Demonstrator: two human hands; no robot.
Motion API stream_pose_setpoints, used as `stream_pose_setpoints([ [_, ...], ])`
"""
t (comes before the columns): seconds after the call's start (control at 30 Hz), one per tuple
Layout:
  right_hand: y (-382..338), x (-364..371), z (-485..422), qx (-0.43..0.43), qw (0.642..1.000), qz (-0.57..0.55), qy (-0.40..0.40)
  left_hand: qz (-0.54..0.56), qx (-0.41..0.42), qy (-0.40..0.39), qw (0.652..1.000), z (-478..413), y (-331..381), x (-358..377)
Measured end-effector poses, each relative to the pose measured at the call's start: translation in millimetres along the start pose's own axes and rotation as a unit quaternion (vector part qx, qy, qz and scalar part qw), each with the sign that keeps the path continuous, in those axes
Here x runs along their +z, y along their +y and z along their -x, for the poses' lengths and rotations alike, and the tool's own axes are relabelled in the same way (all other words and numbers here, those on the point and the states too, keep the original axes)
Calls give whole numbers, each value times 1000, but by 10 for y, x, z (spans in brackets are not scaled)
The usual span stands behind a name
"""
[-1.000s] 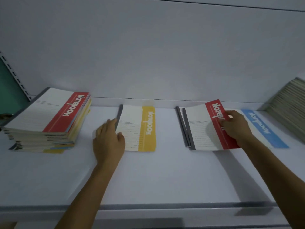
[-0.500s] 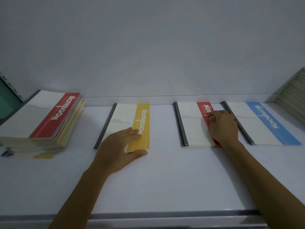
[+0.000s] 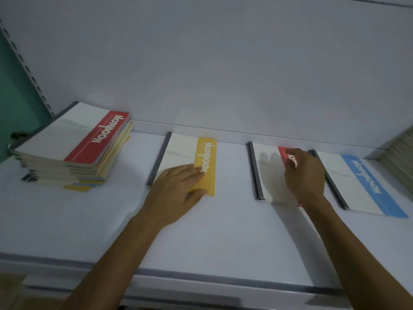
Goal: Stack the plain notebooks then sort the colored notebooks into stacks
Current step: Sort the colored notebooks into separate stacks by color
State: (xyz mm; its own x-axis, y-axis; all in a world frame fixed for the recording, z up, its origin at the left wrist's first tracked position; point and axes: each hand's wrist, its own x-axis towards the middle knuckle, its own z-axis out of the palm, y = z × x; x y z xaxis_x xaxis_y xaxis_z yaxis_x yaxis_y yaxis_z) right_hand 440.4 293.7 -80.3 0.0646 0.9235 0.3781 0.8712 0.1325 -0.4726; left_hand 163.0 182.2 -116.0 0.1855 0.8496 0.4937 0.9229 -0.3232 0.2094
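On the white shelf (image 3: 223,231), a mixed stack of notebooks (image 3: 73,148) with a red-banded one on top stood at the far left. Next, the yellow notebook (image 3: 185,153) lay flat, and the left hand (image 3: 176,191) rested on it, released, with straight fingers. The red notebook (image 3: 268,173) lay further right under the right hand (image 3: 306,177), whose fingers were bent on the red band; whether it grasped, I cannot tell. The blue notebook (image 3: 357,180) lay just beside it, on the right.

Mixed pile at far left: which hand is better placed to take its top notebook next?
Probably the left hand: it rests flat on the yellow notebook, next to the pile. The right hand is on the red notebook, farther away, with the yellow notebook between.
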Motion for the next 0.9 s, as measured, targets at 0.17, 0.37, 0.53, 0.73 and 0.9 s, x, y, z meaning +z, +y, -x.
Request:
stream_pose_setpoints([
  [0.17,-880,57,385,-85,973,-179,-118,28,17,34,999,72,28,-209],
  [0.37,-1972,203,972,29,820,-497,-283,-53,-17,93,994,278,-488,-1016],
  [0.53,-2460,431,1281,71,773,-522,-353,-218,-139,-72,963,539,-1250,-1516],
  [0.73,-2775,726,1403,212,753,-539,-313,-224,-20,-13,974,800,-1346,-1623],
  [0.9,-2816,745,1462,255,633,-643,-347,-148,74,14,986,983,-1032,-1654],
])
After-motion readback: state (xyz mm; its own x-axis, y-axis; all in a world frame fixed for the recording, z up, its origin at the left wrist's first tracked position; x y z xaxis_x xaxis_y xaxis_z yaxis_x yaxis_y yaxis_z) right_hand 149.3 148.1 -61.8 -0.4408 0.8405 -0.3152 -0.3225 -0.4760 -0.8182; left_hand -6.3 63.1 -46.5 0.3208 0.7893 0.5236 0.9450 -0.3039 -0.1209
